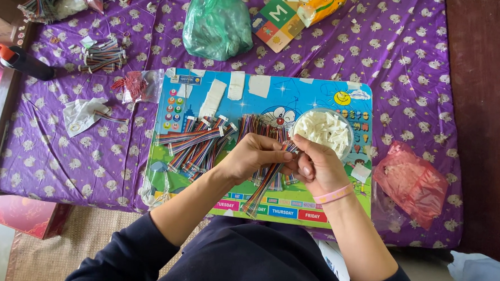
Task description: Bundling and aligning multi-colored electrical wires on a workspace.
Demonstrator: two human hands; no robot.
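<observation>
1. Left hand [255,156]: its grip was pressed together on the upper end of a multicoloured ribbon cable [265,182], fingers curled around the strands.
2. Right hand [315,165]: its grip pinched the same cable end, thumb and fingers meeting those of the left hand; a pink wristband [332,194] sat on the wrist.
3. Ribbon cable: held above the printed play mat [344,207], slanting down towards the person, its lower end free.
4. Bowl of white connector housings [323,132]: just beyond the right hand, on the mat.
5. Pile of finished cables [197,144]: left of the hands, white housings visible on their ends.
6. Step judged: fitting a housing onto the cable end; whether one was already seated could not be told.
7. Next move would call for steady alignment of cable tip and housing, with firm pressure.
</observation>
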